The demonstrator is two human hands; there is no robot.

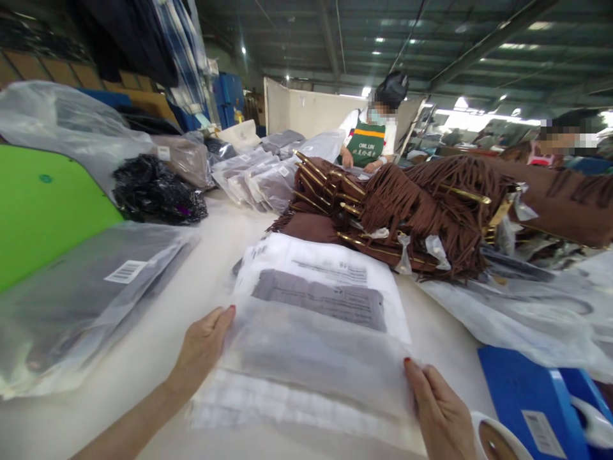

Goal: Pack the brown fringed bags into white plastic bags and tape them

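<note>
In the head view a frosted plastic bag (320, 348) lies across the middle of the table in front of me. My left hand (204, 345) pinches its left edge, thumb on top. On the opposite edge my right hand (440, 409) is closed the same way. Beyond the bag's edge, a dark grey panel (316, 297) with small print shows on white printed plastic (306, 252). Pale checked material (249, 399) shows along the near side; I cannot tell whether it is inside the bag.
Brown fringed goods with gold zips (397, 204) are heaped behind the bag. A bagged dark garment (110, 300) lies left by a green panel (43, 204). Blue bins (527, 396) and a cup (498, 441) stand right. A co-worker in a green apron (368, 142) stands across the table.
</note>
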